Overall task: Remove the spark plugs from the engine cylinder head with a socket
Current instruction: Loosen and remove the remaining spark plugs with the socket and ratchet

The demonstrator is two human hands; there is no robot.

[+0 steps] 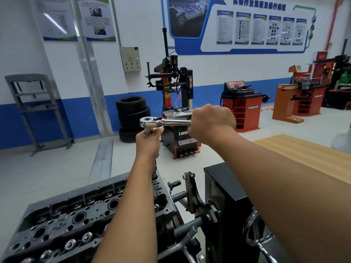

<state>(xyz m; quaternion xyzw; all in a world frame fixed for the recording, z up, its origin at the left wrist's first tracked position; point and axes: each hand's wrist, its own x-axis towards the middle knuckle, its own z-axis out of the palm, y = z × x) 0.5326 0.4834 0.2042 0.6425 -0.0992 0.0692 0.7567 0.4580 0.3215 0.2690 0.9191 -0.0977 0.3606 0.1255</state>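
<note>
Gripping the ratchet point(164, 123) handle at frame centre, right hand point(210, 123) is turning while left hand point(149, 142) is clutching the extension under its head, best kept plumb over cylinder head point(79, 221), lower left.

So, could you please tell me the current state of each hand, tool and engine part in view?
Left hand: grips the extension bar just below the ratchet head.
Right hand: grips the ratchet handle.
Ratchet: level, seated on the upright extension bar.
Extension bar: runs down towards the cylinder head; its lower end is hidden.
Cylinder head: uncovered, plug wells exposed.
</note>
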